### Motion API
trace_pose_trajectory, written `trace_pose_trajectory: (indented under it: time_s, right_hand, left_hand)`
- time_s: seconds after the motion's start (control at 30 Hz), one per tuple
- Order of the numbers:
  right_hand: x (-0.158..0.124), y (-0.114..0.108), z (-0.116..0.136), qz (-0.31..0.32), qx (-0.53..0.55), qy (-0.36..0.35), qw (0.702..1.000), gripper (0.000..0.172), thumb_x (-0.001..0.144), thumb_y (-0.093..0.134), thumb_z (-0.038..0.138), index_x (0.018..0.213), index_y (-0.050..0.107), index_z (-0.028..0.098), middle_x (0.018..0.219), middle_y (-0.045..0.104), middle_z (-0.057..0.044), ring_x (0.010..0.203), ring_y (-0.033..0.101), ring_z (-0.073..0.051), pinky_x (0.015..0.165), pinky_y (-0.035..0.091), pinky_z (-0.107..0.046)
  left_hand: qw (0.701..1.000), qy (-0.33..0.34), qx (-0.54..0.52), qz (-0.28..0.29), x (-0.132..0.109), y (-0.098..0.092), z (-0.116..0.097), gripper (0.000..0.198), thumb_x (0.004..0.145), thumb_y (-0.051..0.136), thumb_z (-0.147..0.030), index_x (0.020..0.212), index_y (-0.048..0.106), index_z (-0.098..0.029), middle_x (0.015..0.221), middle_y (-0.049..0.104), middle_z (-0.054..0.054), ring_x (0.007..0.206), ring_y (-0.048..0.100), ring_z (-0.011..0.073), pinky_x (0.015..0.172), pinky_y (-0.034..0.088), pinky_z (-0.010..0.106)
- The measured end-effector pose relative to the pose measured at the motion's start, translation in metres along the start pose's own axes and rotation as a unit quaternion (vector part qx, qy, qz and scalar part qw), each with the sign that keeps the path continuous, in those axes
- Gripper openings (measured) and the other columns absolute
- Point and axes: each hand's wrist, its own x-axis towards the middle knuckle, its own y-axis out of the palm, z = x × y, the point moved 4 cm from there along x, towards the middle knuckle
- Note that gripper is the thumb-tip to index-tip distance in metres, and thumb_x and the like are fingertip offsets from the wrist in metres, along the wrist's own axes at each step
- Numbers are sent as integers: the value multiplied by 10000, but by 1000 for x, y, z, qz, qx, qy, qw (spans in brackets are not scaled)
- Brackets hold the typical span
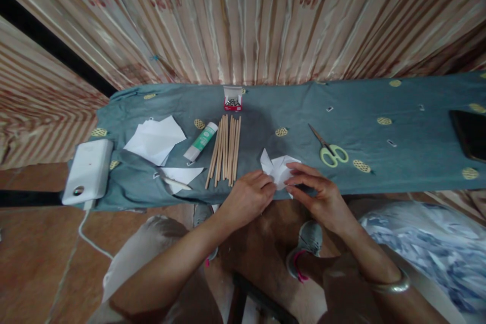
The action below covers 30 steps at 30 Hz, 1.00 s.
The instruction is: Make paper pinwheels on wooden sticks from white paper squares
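Near the front edge of the cloth-covered table, a folded white paper pinwheel (280, 169) with pointed flaps is between my two hands. My left hand (253, 190) is closed on its left side, fingers curled and pressed together. On the other side, my right hand (313, 187) pinches the paper's edge between thumb and fingers. One paper point stands up at the upper left. The fingers hide part of the lower edge. A bundle of thin wooden sticks (225, 149) lies just left of the paper. Green-handled scissors (331, 151) rest to the right.
A glue stick (201, 142) lies left of the sticks, and a small open box (233, 100) of metal pins is behind them. White paper sheets (157, 139), a pen (176, 182) on a cut piece, and a white power bank (89, 172) are leftward. A dark phone (471, 134) is far right.
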Motion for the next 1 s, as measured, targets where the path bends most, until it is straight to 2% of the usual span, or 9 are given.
trace_pose_trajectory:
  time_s: [0.23,0.37,0.53,0.7,1.0]
  right_hand:
    - [10,7,-1,-35,11,18,999,80,804,628,275,770,676,222,1202,635,-90,1010,634,-227,930,486,-433]
    - [13,9,1,-47,-20,15,999,93,804,608,271,759,672,221,1192,631,-97,1036,617,-241,936,474,-441]
    - [14,11,2,-42,-47,7,998,90,807,597,239,771,679,227,1195,627,-90,1100,592,-254,971,450,-453]
    - [16,12,4,-44,-60,8,997,84,812,599,244,772,670,221,1210,615,-92,1106,585,-256,965,452,-455]
    - [18,16,4,-55,-91,1,994,91,815,593,239,756,655,211,1206,604,-106,1069,589,-254,949,458,-445]
  left_hand:
    - [1000,-1,-5,-1,0,0,0,163,920,476,-178,870,627,-138,834,622,58,821,569,188,752,507,327]
    - [1000,-13,-8,-8,-1,0,1,186,938,460,-224,922,621,-133,854,636,67,837,582,195,757,523,340]
    - [1000,-7,-10,-3,-1,-2,-1,199,935,460,-181,1076,592,-134,908,647,63,876,592,189,784,534,336]
    - [1000,4,-6,11,-1,-2,-1,188,936,458,-177,1001,627,-126,904,642,63,867,581,183,771,532,310]
    - [1000,3,-4,12,-1,-1,0,173,923,474,-148,976,635,-114,892,635,59,864,567,188,784,519,312]
